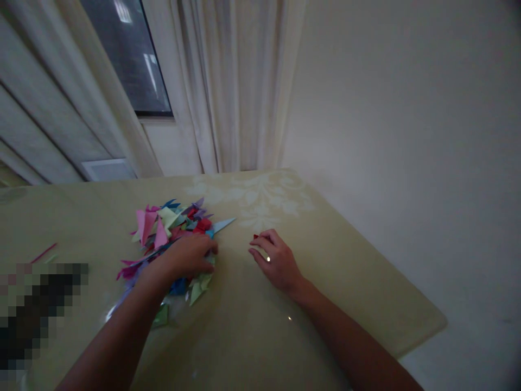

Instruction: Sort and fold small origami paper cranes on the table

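Note:
A heap of folded paper triangles (163, 228) in pink, green, blue, red and purple lies on the pale green table (345, 271). My left hand (191, 255) rests on the heap's near right side, fingers curled down into the pieces; what they grip is hidden. My right hand (274, 258) lies on the table to the right of the heap, fingers bent and closed on a small red paper piece (255, 237) that peeks out at the fingertips. A ring shows on one finger.
A thin pink paper strip (44, 252) lies at the left of the table. A pixelated patch (36, 309) covers the near left corner. Curtains (232, 87) and a dark window (126, 54) stand behind the table; a plain wall is on the right.

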The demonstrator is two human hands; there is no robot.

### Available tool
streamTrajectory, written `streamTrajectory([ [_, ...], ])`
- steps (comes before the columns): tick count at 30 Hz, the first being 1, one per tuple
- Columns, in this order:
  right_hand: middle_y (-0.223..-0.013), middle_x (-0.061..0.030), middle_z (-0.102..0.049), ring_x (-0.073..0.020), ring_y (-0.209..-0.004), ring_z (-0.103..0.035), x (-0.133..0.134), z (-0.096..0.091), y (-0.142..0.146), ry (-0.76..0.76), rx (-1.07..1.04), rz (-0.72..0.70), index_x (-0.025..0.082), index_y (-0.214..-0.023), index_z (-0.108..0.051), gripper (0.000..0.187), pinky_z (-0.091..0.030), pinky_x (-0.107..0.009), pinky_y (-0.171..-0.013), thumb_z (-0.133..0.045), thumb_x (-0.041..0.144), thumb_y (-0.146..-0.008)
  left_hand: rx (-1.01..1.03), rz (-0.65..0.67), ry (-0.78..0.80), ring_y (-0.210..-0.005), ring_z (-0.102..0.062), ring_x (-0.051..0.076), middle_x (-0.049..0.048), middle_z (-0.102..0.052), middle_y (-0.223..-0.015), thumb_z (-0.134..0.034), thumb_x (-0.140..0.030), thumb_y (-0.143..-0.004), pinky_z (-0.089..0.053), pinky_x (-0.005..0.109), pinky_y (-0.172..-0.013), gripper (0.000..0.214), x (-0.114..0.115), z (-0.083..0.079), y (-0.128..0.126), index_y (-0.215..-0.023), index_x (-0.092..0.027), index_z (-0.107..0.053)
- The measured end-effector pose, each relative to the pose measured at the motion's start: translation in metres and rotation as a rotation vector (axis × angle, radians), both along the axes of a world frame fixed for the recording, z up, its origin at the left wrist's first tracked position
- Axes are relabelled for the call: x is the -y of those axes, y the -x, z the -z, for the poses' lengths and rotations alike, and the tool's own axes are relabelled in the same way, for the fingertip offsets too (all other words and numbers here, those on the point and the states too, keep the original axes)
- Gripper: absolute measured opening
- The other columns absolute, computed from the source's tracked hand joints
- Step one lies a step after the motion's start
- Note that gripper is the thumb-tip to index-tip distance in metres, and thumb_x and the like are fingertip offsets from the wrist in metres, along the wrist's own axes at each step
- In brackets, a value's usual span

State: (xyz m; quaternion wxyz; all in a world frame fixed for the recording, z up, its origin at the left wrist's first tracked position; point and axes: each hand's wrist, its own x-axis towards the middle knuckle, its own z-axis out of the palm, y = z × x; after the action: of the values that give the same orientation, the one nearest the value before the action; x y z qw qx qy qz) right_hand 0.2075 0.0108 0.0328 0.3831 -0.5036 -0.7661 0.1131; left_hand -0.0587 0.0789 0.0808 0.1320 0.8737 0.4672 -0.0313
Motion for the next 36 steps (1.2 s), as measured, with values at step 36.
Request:
streamTrajectory([
  [36, -0.089, -0.0025, -0.071, -0.0191, -0.079, -0.067, -0.013, 0.001, 0.011, 0.287, -0.920, -0.108, 0.022, -0.099, -0.070, 0.036, -0.055, -0.031, -0.072, -0.085, 0.050, -0.082, 0.802, -0.048, 0.043, -0.080, -0.068, 0.018, 0.0017, -0.072, -0.085, -0.052, -0.049, -0.102, -0.052, 0.029, -0.072, 0.033, 0.028, -0.009, -0.074, -0.091, -0.021, -0.065],
])
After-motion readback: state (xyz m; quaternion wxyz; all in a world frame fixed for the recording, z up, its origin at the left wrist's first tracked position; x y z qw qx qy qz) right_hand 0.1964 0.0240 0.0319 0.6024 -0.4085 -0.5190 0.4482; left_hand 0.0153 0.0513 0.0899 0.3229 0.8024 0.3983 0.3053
